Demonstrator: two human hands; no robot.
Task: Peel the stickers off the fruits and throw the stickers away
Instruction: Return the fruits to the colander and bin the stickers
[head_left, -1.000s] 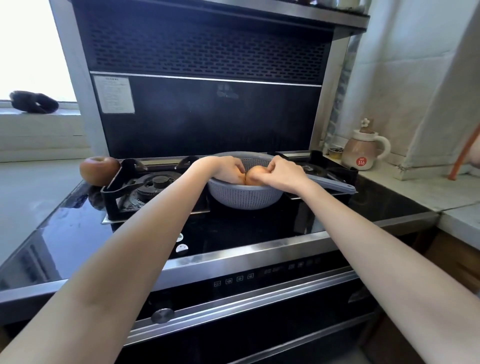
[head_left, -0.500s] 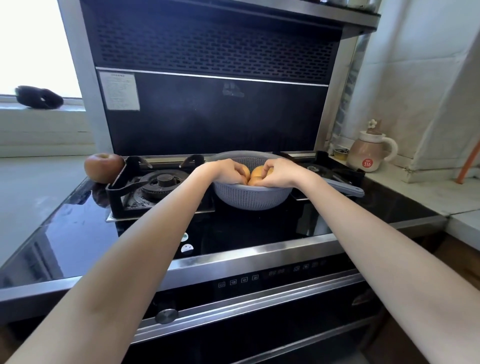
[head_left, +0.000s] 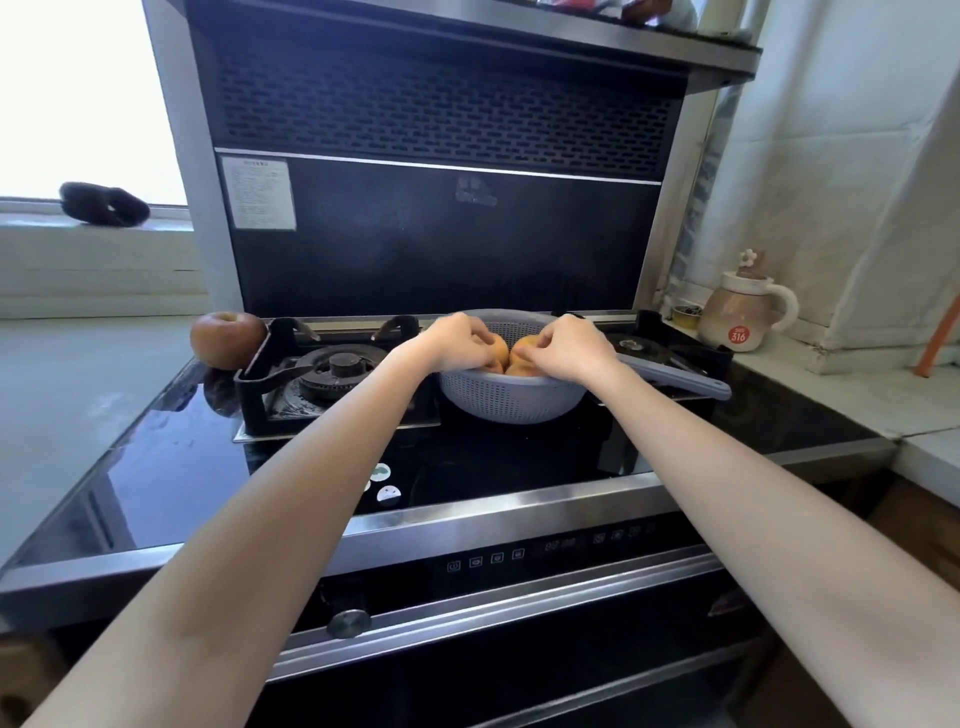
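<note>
A grey colander with a long handle stands on the black stove top and holds orange fruits. My left hand rests on the left fruit with its fingers curled over it. My right hand lies on the right fruit, fingertips pinched at its top. Whether a sticker is between the fingers is hidden. A reddish-brown apple sits apart at the stove's far left corner. Small round stickers lie on the glass near the front edge.
A gas burner with a black pan support is left of the colander. A beige jug stands on the counter at the right. A black range hood rises behind the stove. A dark object lies on the windowsill.
Both hands have stayed in the colander and shifted their fingers on the fruits. The two hands sit slightly further apart, with more of the orange fruit showing between them.
</note>
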